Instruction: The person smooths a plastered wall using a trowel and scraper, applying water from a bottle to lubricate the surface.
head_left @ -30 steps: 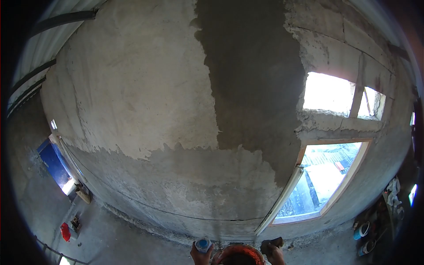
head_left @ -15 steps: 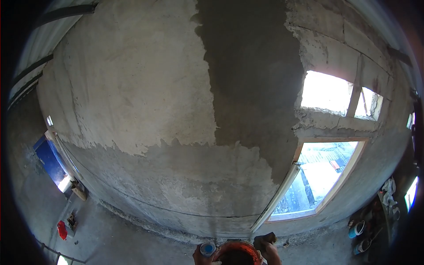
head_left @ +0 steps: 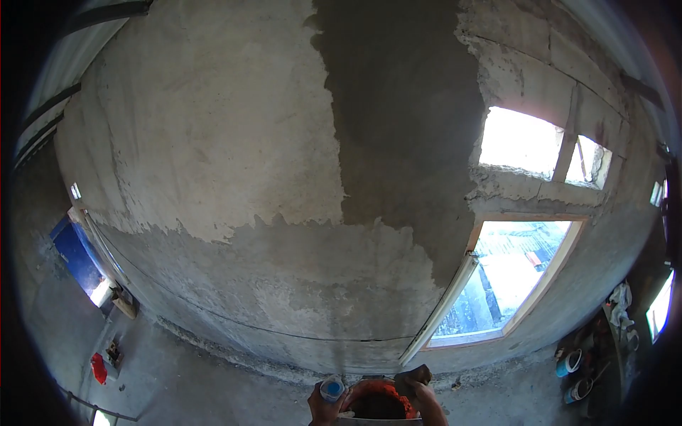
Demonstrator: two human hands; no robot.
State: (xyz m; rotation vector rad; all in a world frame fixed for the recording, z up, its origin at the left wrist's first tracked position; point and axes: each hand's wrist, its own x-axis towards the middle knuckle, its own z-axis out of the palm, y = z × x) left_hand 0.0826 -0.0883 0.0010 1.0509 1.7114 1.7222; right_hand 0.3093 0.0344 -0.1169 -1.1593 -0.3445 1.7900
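Note:
At the bottom of the view, my left hand (head_left: pixel 322 411) is closed around a clear plastic cup (head_left: pixel 332 388) with a blue round patch in it. Right beside it stands an orange bucket (head_left: pixel 369 387), its rim smeared and its inside dark. My right hand (head_left: pixel 429 407) is over the bucket's right edge, its fingers wrapped round a dark brown, block-like thing (head_left: pixel 410 380) whose kind I cannot make out. A pale edge crosses the front of the bucket. Ahead rises a plastered wall (head_left: pixel 234 142) with a darker, damp-looking band (head_left: pixel 405 128).
A window opening (head_left: pixel 508 277) with a pale pole (head_left: pixel 440 309) leaning beside it is to the right. Buckets (head_left: pixel 568 363) stand at the far right. A red object (head_left: pixel 98 368) lies on the floor at left, near a blue door (head_left: pixel 74 259). A cable (head_left: pixel 263 330) runs along the wall.
The view has shifted slightly. My right hand has moved left with the dark thing, closer over the bucket. My left hand still holds the cup.

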